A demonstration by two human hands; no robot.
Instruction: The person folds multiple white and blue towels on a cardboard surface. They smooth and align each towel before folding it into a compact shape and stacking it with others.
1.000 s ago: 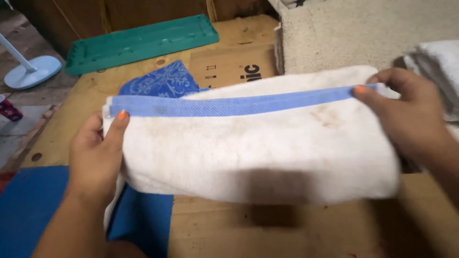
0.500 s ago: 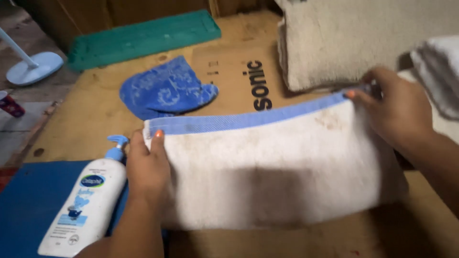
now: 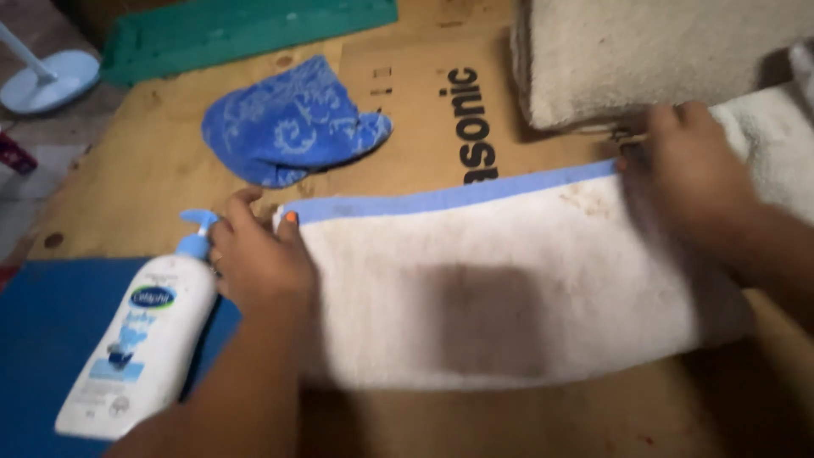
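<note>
Head view shows the left hand [image 3: 259, 263] pinching the near-left corner of a folded white towel with a blue border [image 3: 509, 288], fingers closed on the edge, while the right hand [image 3: 691, 182] grips the far corner of the blue band. The towel lies flat on brown cardboard [image 3: 424, 110]. To fold well, I'd judge both corners need even tension so the border stays straight. Beside the left wrist lies a white pump bottle [image 3: 136, 348] on a blue mat [image 3: 42, 339]; a crumpled blue cloth [image 3: 292, 119] sits beyond. Half a second ago the towel sat slightly farther right and higher.
</note>
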